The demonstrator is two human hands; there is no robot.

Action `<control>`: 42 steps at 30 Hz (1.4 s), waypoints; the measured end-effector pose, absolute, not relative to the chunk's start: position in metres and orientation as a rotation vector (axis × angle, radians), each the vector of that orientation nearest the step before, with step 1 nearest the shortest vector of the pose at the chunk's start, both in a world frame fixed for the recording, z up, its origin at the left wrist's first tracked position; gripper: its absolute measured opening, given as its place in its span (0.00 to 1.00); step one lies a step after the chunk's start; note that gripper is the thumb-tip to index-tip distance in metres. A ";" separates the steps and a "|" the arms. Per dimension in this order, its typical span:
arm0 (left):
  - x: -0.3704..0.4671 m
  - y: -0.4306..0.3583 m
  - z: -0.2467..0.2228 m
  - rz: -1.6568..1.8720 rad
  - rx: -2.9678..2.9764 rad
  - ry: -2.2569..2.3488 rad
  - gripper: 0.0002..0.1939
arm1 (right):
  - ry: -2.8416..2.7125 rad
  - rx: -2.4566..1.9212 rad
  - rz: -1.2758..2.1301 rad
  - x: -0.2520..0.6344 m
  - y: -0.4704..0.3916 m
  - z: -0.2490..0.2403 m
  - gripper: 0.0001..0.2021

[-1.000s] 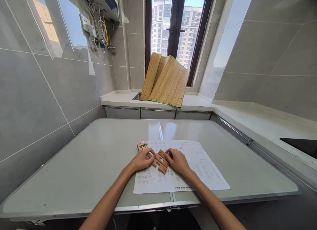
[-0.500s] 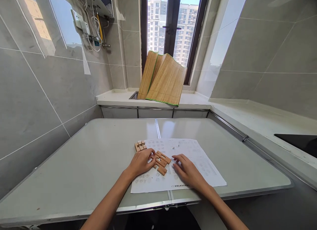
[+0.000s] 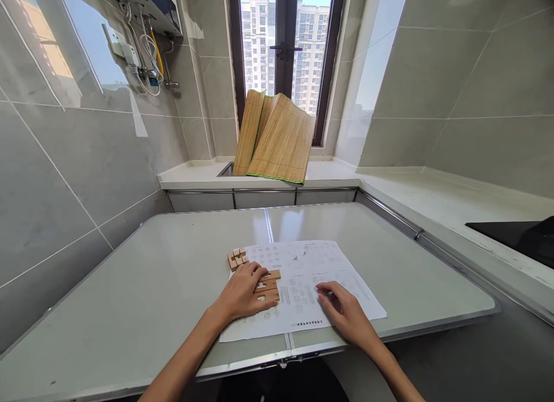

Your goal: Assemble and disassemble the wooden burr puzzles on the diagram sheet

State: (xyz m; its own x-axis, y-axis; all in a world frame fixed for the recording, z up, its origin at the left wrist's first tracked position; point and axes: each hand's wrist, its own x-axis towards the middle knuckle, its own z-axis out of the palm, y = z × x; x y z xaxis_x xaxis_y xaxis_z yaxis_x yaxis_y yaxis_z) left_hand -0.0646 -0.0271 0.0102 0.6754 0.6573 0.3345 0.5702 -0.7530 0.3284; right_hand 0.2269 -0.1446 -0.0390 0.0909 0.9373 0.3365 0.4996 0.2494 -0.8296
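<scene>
My left hand (image 3: 243,291) spans a row of notched wooden puzzle blocks (image 3: 272,284), its thumb along the near side and its fingers over the far side. The blocks lie side by side, their left ends hidden under the palm. Beyond that hand, a small cluster of interlocked wooden pieces (image 3: 236,258) rests at the paper's upper left corner. My right hand (image 3: 344,312) hovers at or rests on the right part of the printed paper sheet (image 3: 303,321); its fingers are loosely bent, thumb apart, with nothing visible in them.
The paper lies on a pale folding table (image 3: 182,263) with a metal edge and a centre seam. Behind the table runs a white ledge (image 3: 333,170) with a folded bamboo mat (image 3: 281,142) leaning at the window. A dark panel (image 3: 515,237) lies on the right counter.
The staggered wooden blocks are now lined up evenly under my left hand, which has spread over them. My right hand has drawn away to the right, its fingers more curled. The view has shifted slightly.
</scene>
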 end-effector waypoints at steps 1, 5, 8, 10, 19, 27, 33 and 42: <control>-0.067 -0.031 0.009 0.653 2.705 1.059 0.32 | -1.554 -1.388 0.568 0.227 -0.145 -0.039 0.12; -0.081 -0.046 0.010 0.714 2.731 1.253 0.29 | -1.556 -1.386 0.583 0.227 -0.146 -0.038 0.11; -0.091 -0.049 0.011 0.784 2.751 1.358 0.27 | -1.554 -1.382 0.585 0.227 -0.146 -0.037 0.10; -0.096 -0.046 0.011 0.813 2.784 1.379 0.27 | -1.556 -1.381 0.582 0.227 -0.146 -0.037 0.10; -0.110 -0.025 0.015 0.890 2.791 1.409 0.26 | -1.568 -1.411 0.577 0.227 -0.146 -0.037 0.11; -0.118 -0.069 0.017 0.727 2.435 1.491 0.13 | -1.557 -1.406 0.577 0.227 -0.145 -0.040 0.12; -0.134 -0.098 0.002 0.758 2.096 1.579 0.14 | -1.565 -1.446 0.568 0.228 -0.144 -0.041 0.14; -0.133 -0.103 0.007 0.770 1.926 1.586 0.12 | -1.557 -1.495 0.575 0.229 -0.145 -0.040 0.17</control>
State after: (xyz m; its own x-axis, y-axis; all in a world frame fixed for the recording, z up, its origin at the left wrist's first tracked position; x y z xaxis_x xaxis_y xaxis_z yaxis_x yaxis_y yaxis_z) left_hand -0.1330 -0.1035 0.0067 0.1507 0.9837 0.0979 0.6855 -0.1754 0.7066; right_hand 0.2285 -0.1451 -0.0402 0.1080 0.9564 0.2713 0.5510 0.1696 -0.8171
